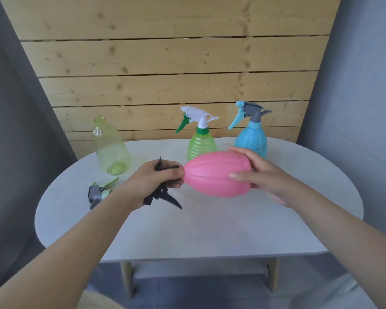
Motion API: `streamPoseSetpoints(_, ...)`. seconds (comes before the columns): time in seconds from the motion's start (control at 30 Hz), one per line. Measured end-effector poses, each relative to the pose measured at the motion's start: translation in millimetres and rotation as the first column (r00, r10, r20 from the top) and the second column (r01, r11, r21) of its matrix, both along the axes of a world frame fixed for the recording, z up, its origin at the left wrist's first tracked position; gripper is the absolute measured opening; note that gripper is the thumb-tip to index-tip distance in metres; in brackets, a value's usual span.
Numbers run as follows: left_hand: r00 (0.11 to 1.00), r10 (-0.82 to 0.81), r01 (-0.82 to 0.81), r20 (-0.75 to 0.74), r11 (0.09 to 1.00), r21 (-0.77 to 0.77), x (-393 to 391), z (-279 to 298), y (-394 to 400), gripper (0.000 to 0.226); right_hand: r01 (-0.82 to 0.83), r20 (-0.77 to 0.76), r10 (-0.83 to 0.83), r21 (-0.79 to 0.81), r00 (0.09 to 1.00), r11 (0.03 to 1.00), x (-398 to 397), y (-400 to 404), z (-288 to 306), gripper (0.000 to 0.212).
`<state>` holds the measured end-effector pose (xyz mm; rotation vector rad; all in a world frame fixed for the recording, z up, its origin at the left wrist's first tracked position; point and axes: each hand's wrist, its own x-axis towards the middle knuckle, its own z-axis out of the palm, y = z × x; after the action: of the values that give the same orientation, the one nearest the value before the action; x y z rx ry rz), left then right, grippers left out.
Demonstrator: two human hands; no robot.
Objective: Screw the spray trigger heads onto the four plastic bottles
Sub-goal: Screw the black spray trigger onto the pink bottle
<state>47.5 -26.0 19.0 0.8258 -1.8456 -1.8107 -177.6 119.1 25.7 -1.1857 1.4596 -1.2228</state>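
Two bare forearms reach in from the bottom corners over a pale oval table (210,230). The left hand (153,181) is curled tight round a black trigger head (163,194), whose lever and nozzle stick out below the fingers toward the tabletop; the head's collar meets the narrow neck of the pink bottle (216,175). That bottle is held off the table, lying on its side, neck to the left and base to the right. The right hand (265,177) grips its wide base end, thumb laid across the near side and fingers wrapped over the top and far side. How far the head is threaded on cannot be told, as the left hand covers the joint. Just left of the left wrist a loose grey and green trigger head (98,194) lies on its side on the table. Farther back on the left stands a clear green bottle (110,148), upright with its neck bare. Behind the pink bottle stands a ribbed green bottle (201,143) wearing a white head with a green lever, and to its right a blue bottle (252,139) with a grey and blue head, partly behind the right fingers. A wall of pale wooden planks (165,63) rises behind the table.
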Motion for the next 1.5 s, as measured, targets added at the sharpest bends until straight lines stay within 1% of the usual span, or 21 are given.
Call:
streamPoseSetpoints(0.07,0.999,0.004,-0.002,-0.046,0.999,0.047,4,1,-1,0.011,-0.01,0.164,0.01,-0.001,0.986,1.0,-2,-1,-2,0.069)
streamPoseSetpoints(0.1,0.999,-0.001,0.002,-0.044,0.999,0.04,7,2,-1,0.018,-0.006,0.187,0.007,-0.003,0.982,1.0,-3,-2,-2,0.063)
streamPoseSetpoints(0.17,1.0,-0.003,0.003,0.006,0.999,-0.037,10,1,0,0.037,0.026,0.143,-0.03,0.028,0.989,0.999,-3,-4,-1,0.047)
streamPoseSetpoints(0.2,1.0,0.004,-0.002,0.027,0.997,-0.073,10,1,2,0.04,0.047,0.097,-0.054,0.068,0.994,0.997,-2,-3,0,0.047)
streamPoseSetpoints(0.3,0.999,-0.027,0.03,0.029,0.99,-0.135,10,0,5,0.037,0.039,0.002,-0.04,0.249,0.999,0.968,-2,-1,-2,0.066)
streamPoseSetpoints(0.37,0.998,-0.065,0.065,0.01,0.984,-0.163,10,-1,5,0.039,-0.013,0.037,0.002,0.319,0.999,0.948,0,0,-4,0.071)
streamPoseSetpoints(0.43,0.998,-0.055,0.055,0.002,0.988,-0.145,10,-2,2,0.035,-0.042,0.155,-0.005,0.3,0.988,0.953,2,-1,-5,0.07)
streamPoseSetpoints(0.5,1.0,-0.026,0.025,-0.014,0.994,-0.104,11,-2,-3,0.025,-0.052,0.301,-0.02,0.23,0.953,0.972,2,-3,-3,0.063)
streamPoseSetpoints(0.57,1.0,-0.011,0.01,-0.024,0.998,-0.069,12,-3,-6,0.016,-0.083,0.361,0.027,0.14,0.932,0.987,0,-3,-2,0.056)
streamPoseSetpoints(0.6,1.0,-0.005,0.004,-0.025,0.999,-0.054,12,-2,-6,0.013,-0.106,0.368,0.061,0.104,0.928,0.989,-1,-3,-2,0.057)
streamPoseSetpoints(0.7,1.0,0.02,-0.021,-0.015,0.999,-0.036,14,0,-6,0.025,-0.124,0.297,0.102,0.056,0.949,0.991,-7,-2,-2,0.067)
streamPoseSetpoints(0.8,0.998,0.009,-0.004,0.06,0.997,-0.08,15,-1,-2,0.044,-0.071,0.06,0.065,0.09,0.996,0.993,-9,0,0,0.053)
streamPoseSetpoints(0.87,0.999,-0.018,0.021,0.046,0.998,-0.063,15,-5,-1,0.044,-0.035,-0.072,0.046,0.152,0.996,0.988,-8,0,0,0.056)
streamPoseSetpoints(0.9,0.999,-0.028,0.03,0.029,0.998,-0.054,14,-6,-1,0.039,-0.027,-0.098,0.046,0.184,0.994,0.982,-7,0,-1,0.061)
streamPoseSetpoints(0.97,1.0,-0.029,0.029,-0.009,0.999,-0.025,13,-4,-3,0.031,-0.043,-0.083,0.061,0.204,0.995,0.978,-6,-1,-4,0.071)
streamPoseSetpoints(1.1,0.999,0.003,0.0,-0.049,0.997,0.074,13,2,-6,0.035,-0.127,0.103,0.121,0.049,0.987,0.991,-9,0,-4,0.083)
streamPoseSetpoints(1.17,0.999,-0.013,0.016,-0.043,0.997,0.081,14,4,-5,0.036,-0.134,0.07,0.133,0.011,0.989,0.991,-11,-1,-4,0.087)
streamPoseSetpoints(1.3,0.999,-0.038,0.037,0.015,0.999,0.028,16,2,0,0.034,-0.027,-0.069,0.034,0.099,0.997,0.995,-10,-2,-2,0.06)
streamPoseSetpoints(1.37,0.999,-0.041,0.041,0.018,0.999,-0.003,15,0,2,0.022,-0.002,-0.127,0.024,0.177,0.992,0.984,-8,-3,-2,0.069)
streamPoseSetpoints(1.43,0.999,-0.032,0.032,0.004,0.999,-0.017,15,-1,0,0.017,-0.002,-0.094,0.022,0.203,0.995,0.979,-6,-4,-5,0.076)
streamPoseSetpoints(1.5,1.0,-0.021,0.021,0.008,0.999,-0.026,14,0,-2,0.015,-0.04,-0.008,0.042,0.154,0.999,0.987,-4,-3,-8,0.072)
